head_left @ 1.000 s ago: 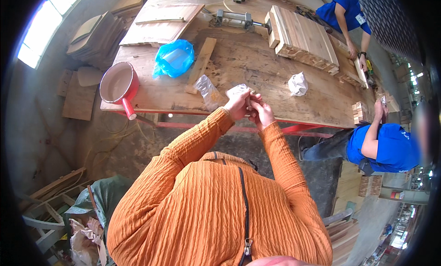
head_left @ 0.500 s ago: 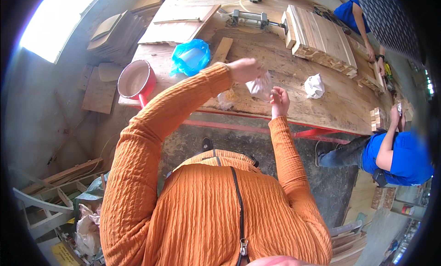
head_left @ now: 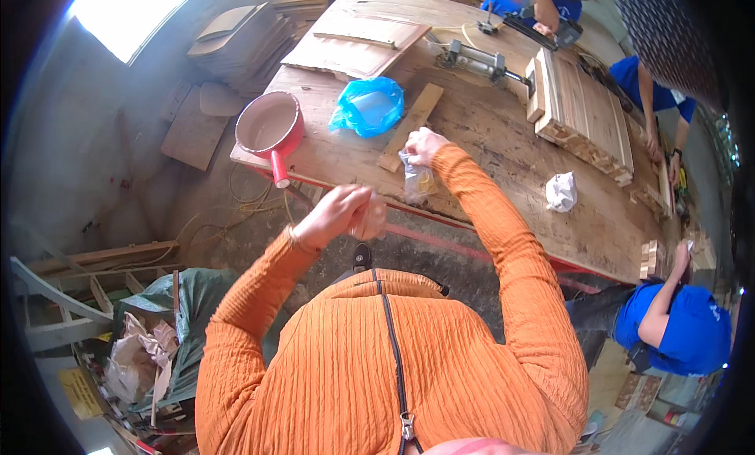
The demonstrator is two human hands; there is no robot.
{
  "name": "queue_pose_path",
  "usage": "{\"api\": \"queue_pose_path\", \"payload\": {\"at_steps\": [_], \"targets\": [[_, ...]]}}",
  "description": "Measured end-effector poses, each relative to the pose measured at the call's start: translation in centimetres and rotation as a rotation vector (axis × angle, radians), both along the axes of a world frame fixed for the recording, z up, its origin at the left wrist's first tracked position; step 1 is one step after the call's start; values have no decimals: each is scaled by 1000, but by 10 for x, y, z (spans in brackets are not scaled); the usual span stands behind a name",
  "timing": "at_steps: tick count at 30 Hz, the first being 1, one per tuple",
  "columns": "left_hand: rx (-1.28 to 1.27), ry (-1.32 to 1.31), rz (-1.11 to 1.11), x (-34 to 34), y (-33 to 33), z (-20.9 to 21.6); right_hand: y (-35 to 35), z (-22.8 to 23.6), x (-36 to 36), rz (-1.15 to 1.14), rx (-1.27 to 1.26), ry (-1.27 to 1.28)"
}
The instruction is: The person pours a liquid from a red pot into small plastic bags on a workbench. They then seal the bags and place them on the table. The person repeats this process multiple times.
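At the table's near edge, my right hand [head_left: 425, 146] pinches the top of a clear plastic bag [head_left: 419, 181] with something yellowish low inside it. My left hand [head_left: 344, 217] is curled, off the table edge and in front of my body. Motion smears its fingers, and what they hold, if anything, cannot be made out. A crumpled white bundle [head_left: 561, 192] lies on the table to the right of my right hand. Beyond my hands sit a blue plastic bag [head_left: 368, 106] with something pale in it and a narrow wooden strip [head_left: 411, 127].
A red pot [head_left: 270, 125] stands at the table's left corner, its handle over the edge. Wooden panels [head_left: 358, 42], a cylinder clamp [head_left: 476, 60] and a laminated wood block [head_left: 586, 113] occupy the wooden table [head_left: 487, 168]. Several people in blue work around it. Scraps [head_left: 141, 345] lie lower left.
My left hand has drawn back and down left from over the table. My right hand has moved left and taken hold of the clear bag. The view has shifted.
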State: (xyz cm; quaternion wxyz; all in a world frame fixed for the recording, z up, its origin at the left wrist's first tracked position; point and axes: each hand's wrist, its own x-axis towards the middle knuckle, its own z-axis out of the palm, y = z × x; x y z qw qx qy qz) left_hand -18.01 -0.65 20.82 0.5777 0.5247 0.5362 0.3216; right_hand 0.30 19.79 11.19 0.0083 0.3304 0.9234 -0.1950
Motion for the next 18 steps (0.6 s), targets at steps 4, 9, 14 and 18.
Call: {"api": "queue_pose_path", "payload": {"at_steps": [4, 9, 14, 18], "targets": [[-350, -389, 205, -17, -39, -48, 6, -27, 43, -377, -549, 897], [91, 132, 208, 5, -41, -107, -33, -48, 68, -757, -1078, 1046], [488, 848, -281, 10, -24, -119, -56, -60, 76, -850, -1136, 904], [518, 763, -359, 21, -1, -116, -71, -63, 78, -842, -1329, 1091]]}}
